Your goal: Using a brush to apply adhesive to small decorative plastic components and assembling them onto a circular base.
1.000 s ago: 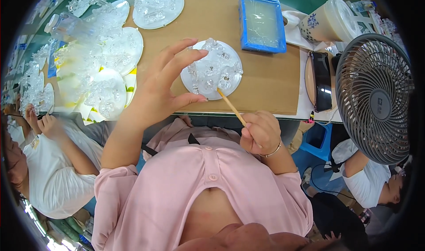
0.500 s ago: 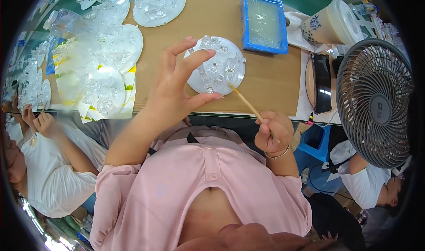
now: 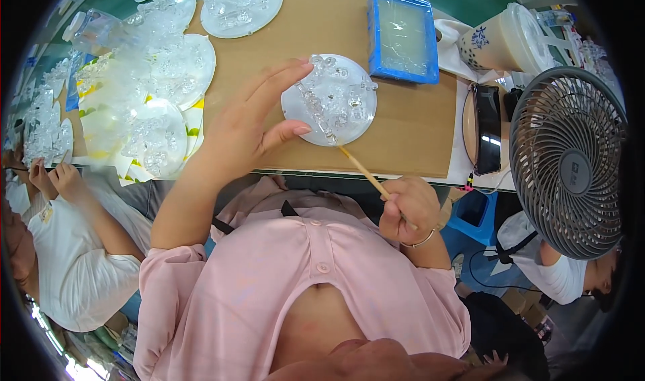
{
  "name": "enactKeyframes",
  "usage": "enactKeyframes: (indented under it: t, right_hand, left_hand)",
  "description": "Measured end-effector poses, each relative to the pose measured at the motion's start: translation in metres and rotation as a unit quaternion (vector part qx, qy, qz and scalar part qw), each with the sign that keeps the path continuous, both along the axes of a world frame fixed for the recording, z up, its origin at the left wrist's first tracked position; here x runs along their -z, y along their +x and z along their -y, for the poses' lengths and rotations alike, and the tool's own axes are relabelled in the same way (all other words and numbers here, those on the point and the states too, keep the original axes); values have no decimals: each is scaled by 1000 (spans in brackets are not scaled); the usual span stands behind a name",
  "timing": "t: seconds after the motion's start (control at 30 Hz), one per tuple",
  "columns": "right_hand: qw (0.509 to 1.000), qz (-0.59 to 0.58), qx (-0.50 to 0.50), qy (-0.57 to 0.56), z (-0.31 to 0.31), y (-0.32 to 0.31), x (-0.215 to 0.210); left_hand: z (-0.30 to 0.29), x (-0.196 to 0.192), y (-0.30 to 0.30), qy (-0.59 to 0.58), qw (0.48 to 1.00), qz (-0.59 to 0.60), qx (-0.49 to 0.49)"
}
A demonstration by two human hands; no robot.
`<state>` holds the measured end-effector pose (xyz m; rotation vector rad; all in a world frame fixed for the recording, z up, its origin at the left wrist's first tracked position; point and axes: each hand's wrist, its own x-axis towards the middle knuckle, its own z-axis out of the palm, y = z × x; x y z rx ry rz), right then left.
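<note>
A round white plate (image 3: 366, 122) carries several small clear, glassy pieces (image 3: 332, 99). My left hand (image 3: 250, 115) is at its left side, thumb and fingers spread apart, with the fingertips over the rim and nothing visible between them. Between the fingers of my right hand (image 3: 411, 209) is a thin wooden-handled brush (image 3: 364, 171). Its yellowish tip lies at the plate's near edge, just below the clear pieces; whether it touches the plate I cannot tell.
Behind the plate stands a blue-framed tray (image 3: 403, 73) with a pale, translucent filling. More plates of clear pieces (image 3: 242, 8) are at the back left. On the right are a lidded drink cup (image 3: 494, 41), sunglasses (image 3: 487, 129) and a black fan (image 3: 571, 166). Co-workers sit at both sides.
My left hand has drawn back a little to the left. The brush tip and my right hand have shifted left and toward me.
</note>
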<state>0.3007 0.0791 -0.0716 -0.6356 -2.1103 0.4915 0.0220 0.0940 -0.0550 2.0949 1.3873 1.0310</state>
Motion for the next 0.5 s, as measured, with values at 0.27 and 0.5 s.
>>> enactKeyframes:
  t: [0.27,0.5]
  right_hand:
    - [963,-210,154,63,-46,19,-27]
    - [978,-97,174,53,-108,14,-13]
  left_hand:
    - [20,-7,-18,75,991,-75,-77]
    - [17,-2,9,140,982,-56,-116]
